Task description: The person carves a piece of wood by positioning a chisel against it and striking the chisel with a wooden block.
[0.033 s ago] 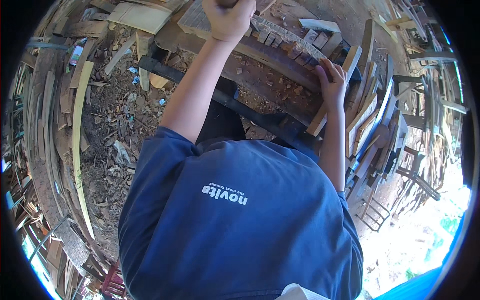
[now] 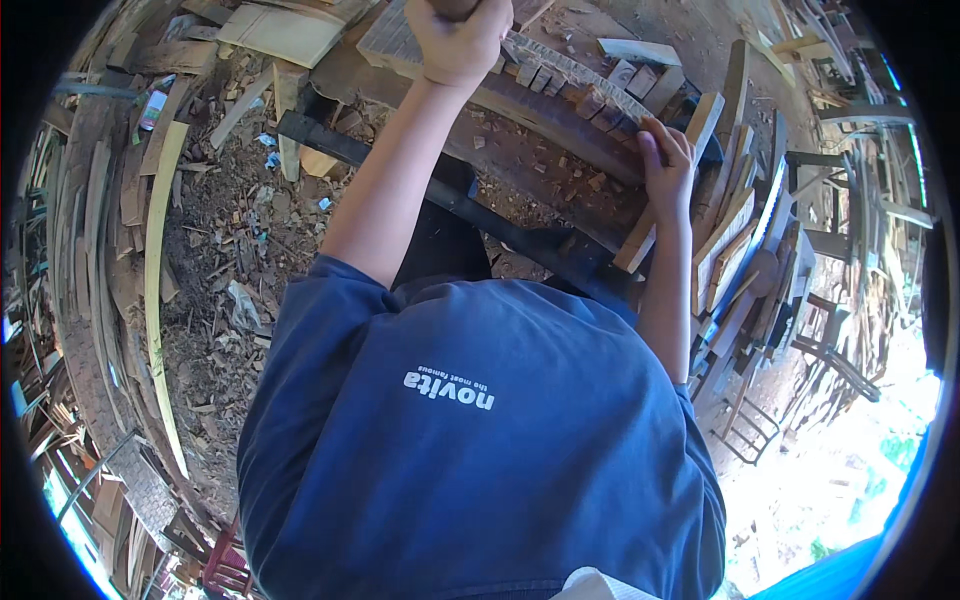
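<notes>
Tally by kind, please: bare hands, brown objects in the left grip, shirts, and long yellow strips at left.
Hands: left hand and right hand, 2
Brown object: 1
Blue shirt: 1
Yellow strip: 1
Total: 5

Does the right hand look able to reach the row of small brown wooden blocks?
Probably yes: the right hand is close beside the blocks, with nothing visible in between.
</notes>
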Demonstrator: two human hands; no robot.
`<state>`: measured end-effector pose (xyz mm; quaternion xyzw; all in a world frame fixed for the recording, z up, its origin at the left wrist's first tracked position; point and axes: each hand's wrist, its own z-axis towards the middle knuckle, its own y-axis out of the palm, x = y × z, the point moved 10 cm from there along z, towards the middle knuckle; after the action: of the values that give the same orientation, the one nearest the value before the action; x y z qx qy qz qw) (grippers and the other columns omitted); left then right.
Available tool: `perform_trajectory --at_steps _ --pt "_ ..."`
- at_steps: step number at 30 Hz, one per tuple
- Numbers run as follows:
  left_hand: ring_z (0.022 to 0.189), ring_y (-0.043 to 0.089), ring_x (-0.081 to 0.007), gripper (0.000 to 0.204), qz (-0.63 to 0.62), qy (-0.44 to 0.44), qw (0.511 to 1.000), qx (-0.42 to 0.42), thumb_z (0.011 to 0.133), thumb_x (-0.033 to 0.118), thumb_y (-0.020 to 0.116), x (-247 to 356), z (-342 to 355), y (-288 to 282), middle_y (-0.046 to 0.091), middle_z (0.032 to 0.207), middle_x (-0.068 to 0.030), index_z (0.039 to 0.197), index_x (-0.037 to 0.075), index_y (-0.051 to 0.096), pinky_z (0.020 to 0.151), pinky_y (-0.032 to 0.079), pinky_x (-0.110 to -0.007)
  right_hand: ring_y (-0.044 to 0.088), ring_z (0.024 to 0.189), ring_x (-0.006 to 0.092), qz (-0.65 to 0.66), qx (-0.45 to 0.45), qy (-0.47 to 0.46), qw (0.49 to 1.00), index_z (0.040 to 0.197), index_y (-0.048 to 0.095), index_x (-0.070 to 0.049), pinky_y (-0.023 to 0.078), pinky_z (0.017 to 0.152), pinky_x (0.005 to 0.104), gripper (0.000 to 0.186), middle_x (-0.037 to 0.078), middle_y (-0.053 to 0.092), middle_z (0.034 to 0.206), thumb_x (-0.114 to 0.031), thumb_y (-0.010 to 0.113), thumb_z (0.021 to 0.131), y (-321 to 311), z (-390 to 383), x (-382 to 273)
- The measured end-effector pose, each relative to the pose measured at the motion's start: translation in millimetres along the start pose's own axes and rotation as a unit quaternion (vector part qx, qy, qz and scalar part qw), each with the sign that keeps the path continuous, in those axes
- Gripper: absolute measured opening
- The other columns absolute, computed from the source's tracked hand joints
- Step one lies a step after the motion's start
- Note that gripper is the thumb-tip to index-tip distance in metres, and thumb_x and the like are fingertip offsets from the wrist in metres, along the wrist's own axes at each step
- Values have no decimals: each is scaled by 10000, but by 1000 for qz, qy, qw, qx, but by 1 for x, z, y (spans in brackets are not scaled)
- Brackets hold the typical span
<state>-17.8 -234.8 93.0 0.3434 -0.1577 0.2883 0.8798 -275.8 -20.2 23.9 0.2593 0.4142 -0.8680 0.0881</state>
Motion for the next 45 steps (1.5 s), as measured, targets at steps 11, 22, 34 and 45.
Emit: perform_trajectory --at_steps 11,22,34,45 --pt "569 503 -91 222 -52 11 996 -69 974 -61 573 -12 -4 5 636 893 -54 1143 81 599 484 427 -248 560 1110 355 -116 -7 336 935 1409 461 5 464 960 462 682 235 537 1239 -307 756 878 -48 -93 7" --pt "492 387 -68 59 8 2 993 -119 971 17 635 -4 4 28 524 657 12 1007 63 633 463 316 -269 601 1122 463 -198 -207 416 863 1444 285 17 490 1020 472 790 329 527 1247 -146 749 826 -36 -136 50" --pt "719 599 -105 98 120 -34 987 -98 819 58 740 -2 6 40 644 785 -13 864 54 653 684 500 -277 626 638 158 160 -90 445 876 1337 373 14 532 524 304 413 101 624 841 -238 532 1051 -101 -59 -13" --pt "685 553 -66 106 176 -49 978 -102 819 60 702 1 6 53 658 778 -1 914 21 679 636 471 -261 626 669 149 54 -56 -65 995 1236 454 0 497 581 305 299 97 640 842 -249 487 1075 -178 82 -261"
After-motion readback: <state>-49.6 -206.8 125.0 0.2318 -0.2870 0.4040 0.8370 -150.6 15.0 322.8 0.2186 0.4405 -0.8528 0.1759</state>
